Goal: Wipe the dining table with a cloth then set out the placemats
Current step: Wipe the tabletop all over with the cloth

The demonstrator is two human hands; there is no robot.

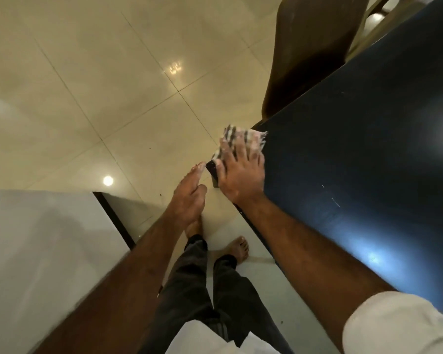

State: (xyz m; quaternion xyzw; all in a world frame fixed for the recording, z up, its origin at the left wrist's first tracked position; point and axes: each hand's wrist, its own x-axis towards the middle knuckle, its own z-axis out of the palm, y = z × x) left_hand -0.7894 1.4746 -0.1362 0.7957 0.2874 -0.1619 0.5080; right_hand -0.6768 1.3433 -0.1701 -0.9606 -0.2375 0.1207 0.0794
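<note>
- Cloth (237,139) lies under my spread right fingers (241,155), at the desk (356,149) left edge.
- I'd keep pressure even; my straight left fingers (195,172) could catch crumbs.

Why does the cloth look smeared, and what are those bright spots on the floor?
In the head view, the cloth and right hand are motion-blurred; the glossy floor mirrors lamps as glare spots; the dark table carries a bluish sheen.

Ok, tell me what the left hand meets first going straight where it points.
The left hand likely meets the striped cloth overhanging the table corner under the right hand; depth is unclear, so it may miss.
</note>
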